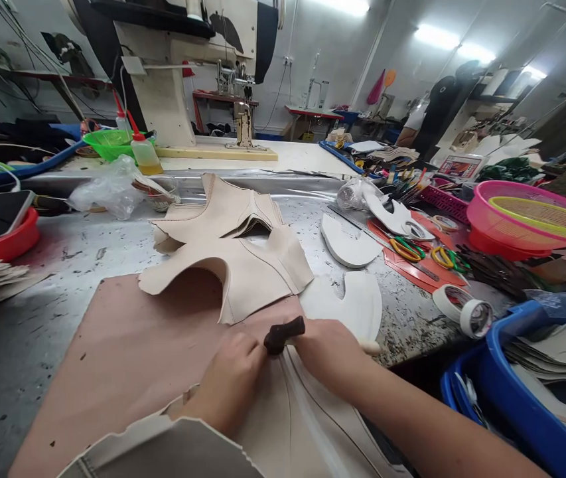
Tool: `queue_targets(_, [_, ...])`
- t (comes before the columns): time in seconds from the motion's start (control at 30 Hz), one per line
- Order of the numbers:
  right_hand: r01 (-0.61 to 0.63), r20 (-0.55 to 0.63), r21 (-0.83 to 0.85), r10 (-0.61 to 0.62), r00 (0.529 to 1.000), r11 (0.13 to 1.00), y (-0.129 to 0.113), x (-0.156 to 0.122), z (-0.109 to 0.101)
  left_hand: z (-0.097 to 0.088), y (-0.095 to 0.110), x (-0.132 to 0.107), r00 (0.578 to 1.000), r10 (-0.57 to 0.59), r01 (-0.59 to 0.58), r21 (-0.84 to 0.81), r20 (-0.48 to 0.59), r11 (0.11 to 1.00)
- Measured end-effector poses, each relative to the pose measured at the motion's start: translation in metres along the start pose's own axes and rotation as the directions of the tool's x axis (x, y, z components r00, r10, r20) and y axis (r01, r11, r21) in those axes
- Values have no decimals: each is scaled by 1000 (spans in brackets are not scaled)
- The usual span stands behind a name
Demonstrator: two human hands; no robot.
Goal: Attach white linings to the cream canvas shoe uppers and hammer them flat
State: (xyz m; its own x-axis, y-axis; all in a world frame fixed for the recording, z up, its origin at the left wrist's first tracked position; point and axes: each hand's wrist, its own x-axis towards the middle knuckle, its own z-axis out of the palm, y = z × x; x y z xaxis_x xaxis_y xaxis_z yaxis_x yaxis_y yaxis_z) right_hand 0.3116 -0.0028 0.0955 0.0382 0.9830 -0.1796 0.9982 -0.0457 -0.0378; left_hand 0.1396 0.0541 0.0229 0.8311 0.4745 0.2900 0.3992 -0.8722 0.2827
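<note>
My right hand (325, 348) is wrapped around a hammer with a dark head (285, 334). The pale end of its handle (369, 346) sticks out past my hand. Under the hammer head runs the seam of a beige leather piece (267, 411), with a whitish strip (307, 411) along it. My left hand (237, 372) is closed on this leather right beside the hammer head; its fingertips are partly hidden. Just beyond both hands lie stitched beige leather pieces (263, 265), stacked and curved, overlapping a pinkish-brown sheet (128, 345).
White cut pieces (347, 242), scissors (407, 249) and tape rolls (476, 317) lie to the right. A blue bin (506, 372) with cut pieces stands at the right edge. A sewing machine (158, 99) and a glue bottle (146, 154) stand behind. A red basket (24, 236) holds a phone.
</note>
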Motion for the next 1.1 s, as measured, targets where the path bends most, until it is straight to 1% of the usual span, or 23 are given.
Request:
queue_targets(0.03, [15,19,-17,-15,1000,1000,-1,0,0,2,3,-3,999,44,-44,86,0,995])
queue_targets(0.07, [11,8,-37,-11,1000,999,-2,1,-1,5,7,-5,996,92,-91,186,3,978])
queue_targets(0.13, [-21,-73,-52,17,997,998,-3,1,-2,7,16,-10,987,157,-155,353,25,923])
queue_targets(0.17, [-21,-102,-41,17,995,999,-3,2,-3,6,19,-12,984,174,-175,388,39,905])
queue_targets(0.2, [-2,-105,-23,-1,995,1000,-4,2,-3,4,20,-13,980,190,-197,396,59,897])
queue_targets(0.27, [36,-25,-14,-36,999,999,-5,4,-3,-4,18,-15,966,230,-257,341,118,904])
queue_targets(0.3, [37,23,-29,-37,999,999,-6,4,-2,-9,13,-17,953,264,-297,281,150,913])
queue_targets(0.33, [26,37,-44,-25,999,999,-7,5,-1,-15,6,-19,939,297,-330,218,172,918])
queue_targets(0.37, [10,16,-47,-9,1000,999,-9,5,1,-20,-3,-23,936,313,-339,169,163,925])
queue_targets(0.4, [-4,-24,-37,4,1000,999,-10,5,3,-24,-14,-27,944,303,-320,144,129,936])
queue_targets(0.43, [-7,-62,-12,7,998,1000,-11,5,6,-28,-25,-34,960,265,-275,137,87,952])
queue_targets(0.47, [12,-85,23,-10,996,1000,-11,5,8,-31,-36,-41,979,197,-203,134,58,970])
queue_targets(0.5, [37,-86,55,-32,996,998,-12,4,11,-33,-46,-48,993,108,-113,118,53,987])
queue_targets(0.53, [59,-68,75,-54,996,995,-13,5,13,-35,-54,-56,996,20,-27,76,83,997])
queue_targets(0.57, [74,-40,81,-71,997,994,-13,5,14,-36,-60,-62,990,-40,39,12,133,999])
queue_targets(0.6, [81,-29,81,-79,996,993,-15,5,14,-38,-63,-66,980,-64,78,-64,191,995])
queue_targets(0.63, [82,-43,83,-78,996,993,-17,6,14,-40,-63,-69,974,-71,101,-133,216,986])
queue_targets(0.73, [125,-126,121,-109,986,985,-27,7,16,-47,-55,-68,973,-114,160,-233,199,959])
queue_targets(0.8, [190,-125,135,-174,977,972,-34,8,19,-52,-49,-63,970,-159,203,-254,183,946])
queue_targets(0.87, [221,-80,107,-213,974,969,-41,8,17,-55,-48,-61,975,-136,184,-295,175,938])
queue_targets(0.93, [209,-61,58,-206,977,976,-45,8,11,-56,-50,-62,987,-75,118,-324,141,939])
queue_targets(1.0, [191,-56,24,-189,980,981,-48,8,2,-55,-53,-64,996,-18,43,-309,86,950])
queue_targets(1.1, [185,-119,52,-178,977,981,-56,9,-2,-52,-53,-69,999,39,-37,-224,3,974])
